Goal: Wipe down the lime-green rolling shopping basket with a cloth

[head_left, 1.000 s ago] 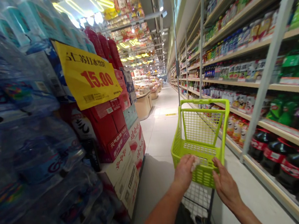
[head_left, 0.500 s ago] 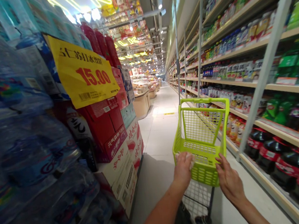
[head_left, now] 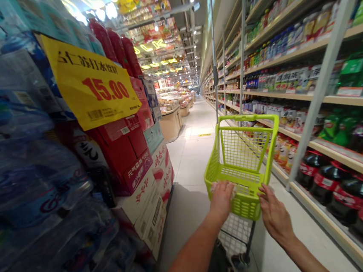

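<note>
A lime-green plastic shopping cart stands before me, its mesh basket carried on a dark metal frame. My left hand is closed over the basket's near rim. A pale, crumpled tissue shows at its fingers, pressed against the plastic. At the basket's near right corner is my right hand, its fingers stretched out and fingertips touching the green edge. The underside of the left fingers is hidden. Below the basket, a wire lower rack is partly visible.
Shelves of bottled drinks line the right side, with large cola bottles at the bottom. On the left rise stacked drink cartons, wrapped water bottles and a yellow price sign. A pale tiled aisle runs ahead.
The cart's basket has shifted slightly left in view, and both hands have moved along with it. The stacked goods on the left have slid a little leftward too.
</note>
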Demonstrator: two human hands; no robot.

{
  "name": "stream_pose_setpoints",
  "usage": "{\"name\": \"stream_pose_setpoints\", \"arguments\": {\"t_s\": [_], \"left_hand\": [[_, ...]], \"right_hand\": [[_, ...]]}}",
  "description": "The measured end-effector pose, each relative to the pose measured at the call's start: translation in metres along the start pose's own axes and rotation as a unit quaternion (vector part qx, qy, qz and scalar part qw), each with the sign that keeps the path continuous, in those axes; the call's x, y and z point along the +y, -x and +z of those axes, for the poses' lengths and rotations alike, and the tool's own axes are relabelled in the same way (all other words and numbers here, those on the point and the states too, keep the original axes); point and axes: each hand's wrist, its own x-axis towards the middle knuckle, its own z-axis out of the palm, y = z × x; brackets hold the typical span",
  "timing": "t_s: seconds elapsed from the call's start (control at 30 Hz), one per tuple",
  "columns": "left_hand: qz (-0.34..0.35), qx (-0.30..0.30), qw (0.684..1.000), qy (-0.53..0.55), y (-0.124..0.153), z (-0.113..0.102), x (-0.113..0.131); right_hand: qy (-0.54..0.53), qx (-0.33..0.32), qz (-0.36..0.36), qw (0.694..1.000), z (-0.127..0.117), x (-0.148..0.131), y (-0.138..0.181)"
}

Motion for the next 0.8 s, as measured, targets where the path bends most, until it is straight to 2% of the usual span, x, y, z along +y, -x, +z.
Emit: {"name": "stream_pose_setpoints", "arguments": {"t_s": [0.1, 0.17, 0.3, 0.37, 0.43, 0.5, 0.57, 0.63, 0.73, 0.8], "left_hand": [[0.095, -0.017, 0.995, 0.031, -0.005, 0.016, 0.025], [0.121, -0.005, 0.992, 0.024, -0.005, 0.017, 0.023], [0.049, 0.047, 0.998, 0.000, -0.001, 0.008, -0.024], [0.019, 0.064, 0.998, -0.001, 0.001, 0.009, -0.035], [0.041, 0.059, 0.997, 0.001, 0.003, 0.015, -0.024], [0.113, 0.042, 0.993, 0.010, 0.005, 0.022, -0.007], [0.152, 0.028, 0.988, 0.011, 0.004, 0.022, -0.001], [0.121, 0.025, 0.992, 0.006, 0.003, 0.014, -0.013], [0.014, 0.050, 0.999, -0.008, 0.003, -0.002, -0.037], [-0.017, 0.063, 0.998, -0.008, 0.004, -0.003, -0.034]], "right_hand": [[0.004, 0.021, -0.009, 1.000, 0.007, -0.007, 0.001], [0.007, 0.025, -0.011, 1.000, 0.006, -0.009, -0.001], [0.024, 0.014, -0.024, 0.999, 0.000, -0.007, -0.002], [0.039, 0.016, -0.029, 0.999, 0.000, -0.007, 0.000], [0.054, 0.017, -0.032, 0.998, 0.003, -0.005, 0.002], [0.067, 0.023, -0.045, 0.997, 0.006, -0.002, 0.005], [0.070, 0.027, -0.065, 0.995, 0.007, 0.003, 0.008], [0.067, 0.024, -0.084, 0.994, 0.007, 0.009, 0.010], [0.061, 0.017, -0.096, 0.993, 0.007, 0.012, 0.011], [0.058, 0.017, -0.092, 0.994, 0.008, 0.009, 0.011]]}}
